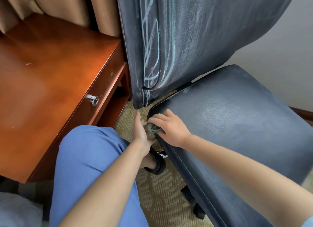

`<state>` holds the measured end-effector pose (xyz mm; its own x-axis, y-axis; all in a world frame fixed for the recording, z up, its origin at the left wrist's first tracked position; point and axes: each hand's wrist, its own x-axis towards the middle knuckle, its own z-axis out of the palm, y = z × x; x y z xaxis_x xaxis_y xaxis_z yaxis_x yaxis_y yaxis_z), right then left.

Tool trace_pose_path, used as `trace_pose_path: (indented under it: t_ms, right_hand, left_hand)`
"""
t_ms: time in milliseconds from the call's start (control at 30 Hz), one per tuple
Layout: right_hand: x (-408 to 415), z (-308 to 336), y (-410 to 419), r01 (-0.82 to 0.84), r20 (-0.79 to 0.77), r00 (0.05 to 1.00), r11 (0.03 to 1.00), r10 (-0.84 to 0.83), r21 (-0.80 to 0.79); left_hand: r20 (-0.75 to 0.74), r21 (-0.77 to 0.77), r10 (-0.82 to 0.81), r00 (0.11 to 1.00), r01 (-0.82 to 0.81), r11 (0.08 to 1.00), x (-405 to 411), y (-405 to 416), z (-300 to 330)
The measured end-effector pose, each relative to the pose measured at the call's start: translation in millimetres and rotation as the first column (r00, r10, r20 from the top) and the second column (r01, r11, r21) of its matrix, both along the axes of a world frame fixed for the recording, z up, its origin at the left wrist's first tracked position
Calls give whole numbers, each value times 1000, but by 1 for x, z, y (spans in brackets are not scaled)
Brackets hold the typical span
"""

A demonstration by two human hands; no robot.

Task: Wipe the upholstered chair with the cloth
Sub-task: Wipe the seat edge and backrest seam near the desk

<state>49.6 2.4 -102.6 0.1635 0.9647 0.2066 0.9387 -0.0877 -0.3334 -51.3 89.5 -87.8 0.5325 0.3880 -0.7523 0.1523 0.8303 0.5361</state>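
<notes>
Your right hand [169, 127]: fingers curled over the bunched grey-green cloth [153, 128], pressing it on the near-left corner of the chair [237, 125] seat. Your left hand [141, 130]: fingers straight, touching the cloth's left side. Beyond: chalk-streaked backrest; wooden desk [50, 77] alongside.

No readable text, label, brand, number or sign is showing anywhere. The pale blue lines running over the chair's backrest [152, 45] are only scribbles, forming no letters.
</notes>
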Motion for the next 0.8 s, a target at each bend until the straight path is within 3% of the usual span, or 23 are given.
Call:
trace_pose_path:
  t_ms: [133,200,300,500,700,800]
  right_hand:
    - [9,6,-18,-127,95,987,991,131,-50]
    - [7,6,-13,-35,121,992,999,38,-28]
    - [-9,4,-2,128,24,991,991,-129,25]
    - [-7,6,-46,-30,26,999,999,31,-39]
    - [-13,12,-45,84,44,996,993,-81,-84]
    - [-14,11,-72,-19,75,997,997,25,-78]
  left_hand:
    - [-21,18,-54,998,54,998,1,0,2]
    - [-17,19,-73,997,73,997,3,-2,4]
    - [-4,3,-74,997,74,997,4,-6,10]
    - [-3,28,-126,992,126,992,-4,-18,23]
    - [1,-17,-109,994,109,994,-10,-30,37]
    - [-20,23,-118,993,118,993,-14,-37,42]
